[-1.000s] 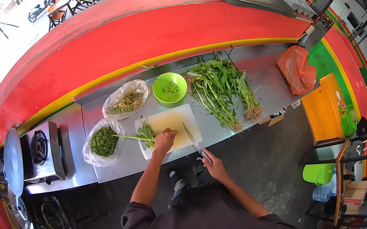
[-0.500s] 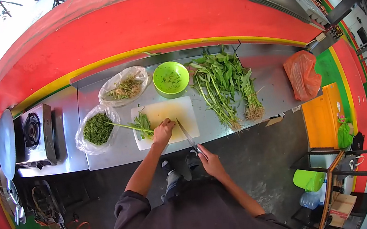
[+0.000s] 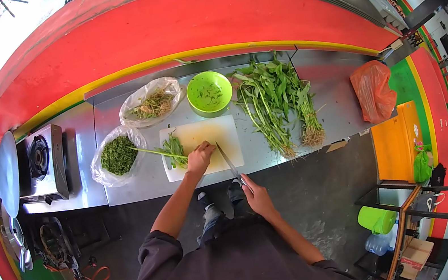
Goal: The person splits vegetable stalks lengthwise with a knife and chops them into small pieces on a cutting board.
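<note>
finely chopped greens [image 3: 118,155] fill a plastic bag [image 3: 107,180]; whole bunches [image 3: 274,98] lie uncut. left grip [image 3: 200,157] clamps leafy stems [image 3: 174,148] (ends hidden beneath it), right grip [image 3: 257,194] wraps the knife [image 3: 227,158].

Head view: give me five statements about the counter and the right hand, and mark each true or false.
1. The right hand holds a long-bladed metal knife. True.
2. The round lime-green plastic bowl stands on the white rectangular cutting board. False: it stands on the metal counter, beyond the board.
3. Finely chopped greens fill the clear plastic bag nearest the silver single-burner stove. True.
4. The crumpled orange-red plastic bag lies at the counter's stove end. False: it lies at the right end.
5. Long leafy green stalks lie right of the bowl. True.
</note>
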